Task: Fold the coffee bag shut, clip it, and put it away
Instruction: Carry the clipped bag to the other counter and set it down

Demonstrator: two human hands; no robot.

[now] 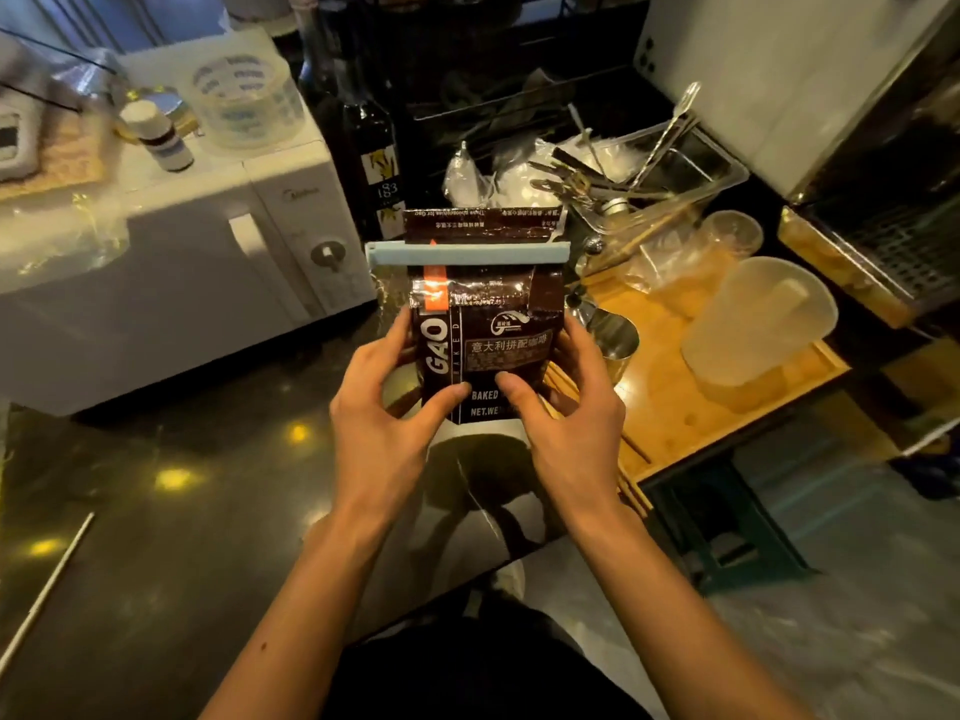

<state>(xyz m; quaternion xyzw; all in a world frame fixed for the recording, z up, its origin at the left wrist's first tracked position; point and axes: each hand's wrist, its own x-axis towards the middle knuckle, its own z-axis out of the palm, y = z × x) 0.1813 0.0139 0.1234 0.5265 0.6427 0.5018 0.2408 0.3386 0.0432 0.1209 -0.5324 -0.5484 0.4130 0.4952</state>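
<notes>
A dark, glossy stone counter point(171, 491) carried a white microwave oven point(208, 252) at left, its brand mark too faint to read. To the right stood a yellow wooden tray table point(670, 407) bearing a frosted plastic jug point(758, 324); a clear tub of utensils point(670, 168) behind it was blurred. A dark glass bottle point(376, 163) showed "183" on its label. The brown foil coffee bag point(488, 324), marked "GAO" and "BAKED", was held upright above the counter edge; its lower print was cut off by the thumbs. The left hand point(384, 413) and right hand point(566, 413) gripped its sides. A pale blue plastic sealing clip point(467, 253) spanned the folded top.
</notes>
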